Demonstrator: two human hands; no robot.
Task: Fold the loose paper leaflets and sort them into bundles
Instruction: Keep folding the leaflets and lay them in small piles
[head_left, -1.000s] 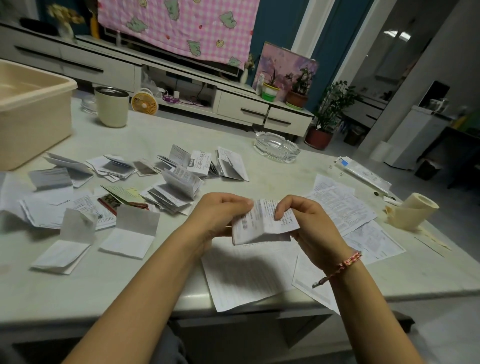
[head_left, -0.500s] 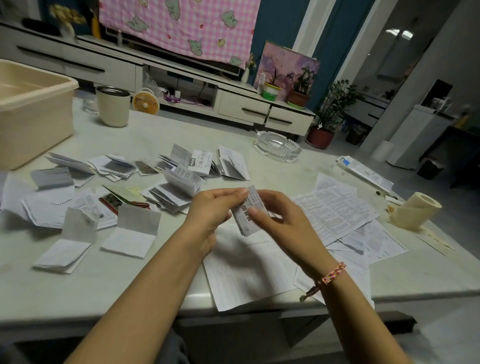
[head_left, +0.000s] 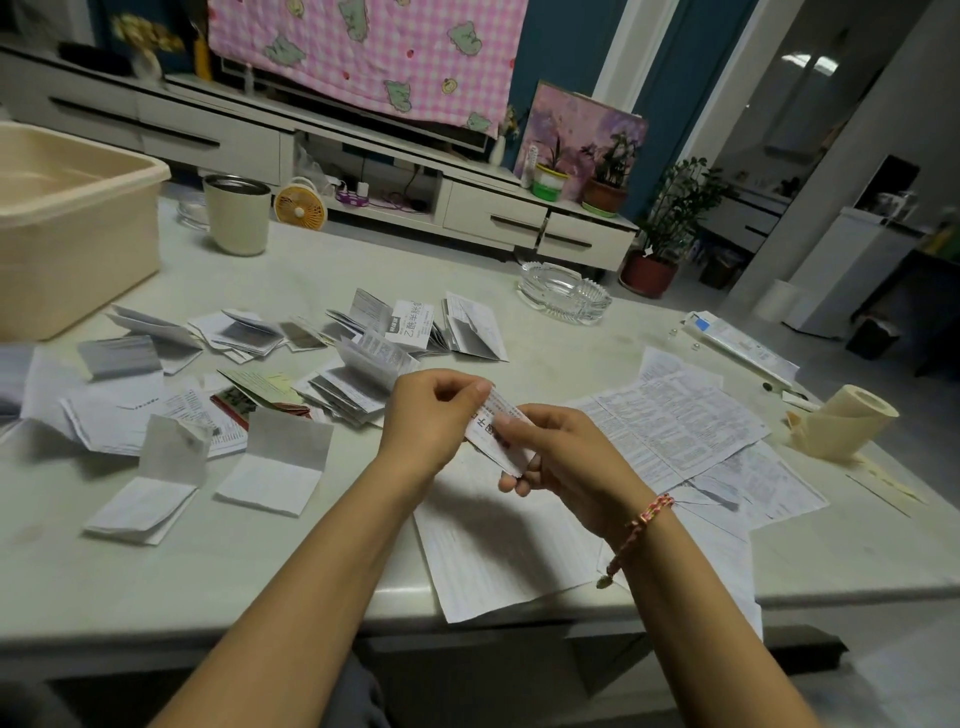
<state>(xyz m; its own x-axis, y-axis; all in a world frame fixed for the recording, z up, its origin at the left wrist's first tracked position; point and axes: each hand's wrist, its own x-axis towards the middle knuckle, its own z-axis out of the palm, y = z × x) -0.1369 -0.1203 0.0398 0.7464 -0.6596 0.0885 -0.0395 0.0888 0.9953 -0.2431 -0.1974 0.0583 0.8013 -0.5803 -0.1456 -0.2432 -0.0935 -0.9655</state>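
Note:
Both hands hold one small folded leaflet (head_left: 500, 423) above the table, folded narrow with printed text on it. My left hand (head_left: 431, 415) pinches its upper end between thumb and fingers. My right hand (head_left: 558, 452) grips its lower part, fingers curled round the edge. Several folded leaflets (head_left: 358, 374) lie in loose bundles on the table to the left. Unfolded printed sheets (head_left: 675, 421) lie flat to the right, and one sheet (head_left: 498, 545) lies under my hands, overhanging the table's front edge.
A beige plastic tub (head_left: 72, 228) stands at the far left, a cup (head_left: 236, 215) behind the bundles. A glass ashtray (head_left: 563, 293) sits at the back centre. A paper roll (head_left: 841, 421) and a flat box (head_left: 737, 345) lie at the right.
The leaflet was wider a second ago; it has been folded narrower. My right hand has slid down along it while my left keeps hold of the top.

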